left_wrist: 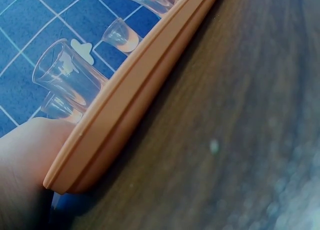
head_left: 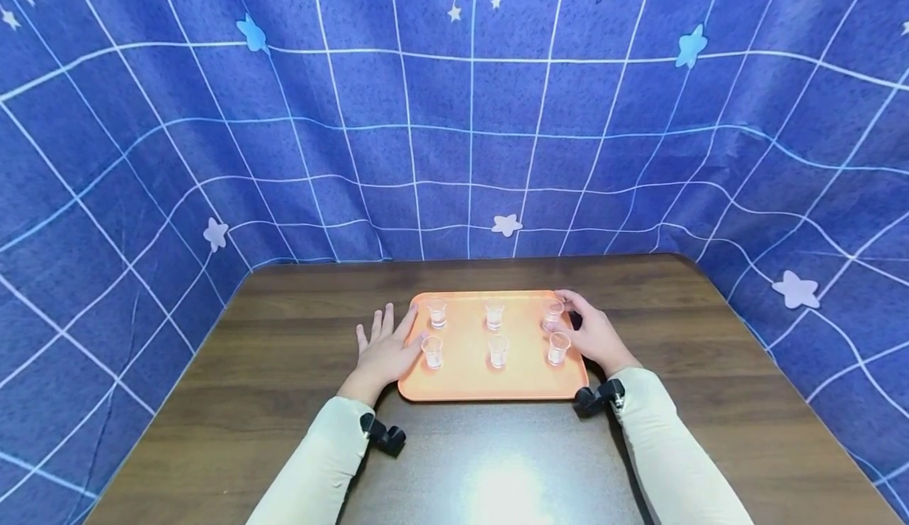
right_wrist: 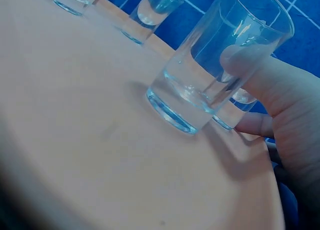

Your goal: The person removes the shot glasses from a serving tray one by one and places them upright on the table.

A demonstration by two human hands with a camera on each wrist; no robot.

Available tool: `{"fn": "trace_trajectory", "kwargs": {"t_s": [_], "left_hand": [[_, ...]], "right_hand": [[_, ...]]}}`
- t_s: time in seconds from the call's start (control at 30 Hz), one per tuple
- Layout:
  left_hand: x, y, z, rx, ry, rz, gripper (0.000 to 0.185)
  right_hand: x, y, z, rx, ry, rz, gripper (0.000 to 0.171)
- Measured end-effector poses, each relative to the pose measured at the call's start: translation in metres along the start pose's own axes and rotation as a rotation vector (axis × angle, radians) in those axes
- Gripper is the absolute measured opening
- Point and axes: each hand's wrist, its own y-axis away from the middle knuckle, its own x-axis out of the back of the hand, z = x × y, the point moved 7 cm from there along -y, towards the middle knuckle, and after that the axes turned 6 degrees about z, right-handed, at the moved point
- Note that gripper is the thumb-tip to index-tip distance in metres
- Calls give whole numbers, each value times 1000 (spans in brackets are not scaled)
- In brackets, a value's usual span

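An orange tray (head_left: pixel 465 379) lies on the table and carries two rows of clear shot glasses, each with a little clear liquid. My right hand (head_left: pixel 598 342) reaches over the tray's right side, thumb and fingers curled round the back right shot glass (head_left: pixel 553 316). The front right shot glass (right_wrist: pixel 185 89) stands nearest the right wrist camera, partly covering that grip. At the tray's left edge rests my left hand (head_left: pixel 386 354), fingers spread and thumb beside the front left shot glass (head_left: pixel 432 353). In the left wrist view, only part of the left hand (left_wrist: pixel 30 150) shows against the tray's rim.
Between these stand a back left glass (head_left: pixel 437 316), a back middle glass (head_left: pixel 494 316) and a front middle glass (head_left: pixel 499 352). The wooden table (head_left: pixel 284 399) extends around the tray. A blue gridded curtain (head_left: pixel 440 154) hangs behind and at both sides.
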Motion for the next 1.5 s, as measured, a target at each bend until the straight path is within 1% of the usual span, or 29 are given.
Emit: {"fn": "trace_trajectory", "kwargs": {"t_s": [0.13,0.27,0.37,0.53,0.6,0.7,0.9,1.03,1.23,1.37,1.5], "left_hand": [[0,-1,-2,10,-2,-2,73],[-2,-3,-3,17,-2,-16,74],[-3,-4,0,-23,18,-18,76],[-1,-4,4,-129,27,-15,84],[-1,-4,3,-155,16,-23,88],[0,-4,3,-181,29,-33,89],[-2,-4,2,-173,16,-67,90],[0,-3,4,-166,25,-66,90],[1,-2,5,-177,28,-63,91],[1,-2,5,-169,33,-76,91],[1,-2,4,-159,33,-86,92]], "right_hand": [[-1,0,-1,-9,-3,0,63],[-1,0,-3,23,4,-6,62],[-1,-1,-4,44,18,-2,62],[0,-2,-5,50,30,-1,58],[0,-2,-5,48,35,-4,56],[0,-3,-6,44,25,-4,56],[1,-1,-8,73,31,6,53],[1,-1,-8,81,23,12,50],[1,-1,-8,95,60,14,47],[2,0,-10,119,72,20,46],[1,-1,-10,119,76,24,46]]}}
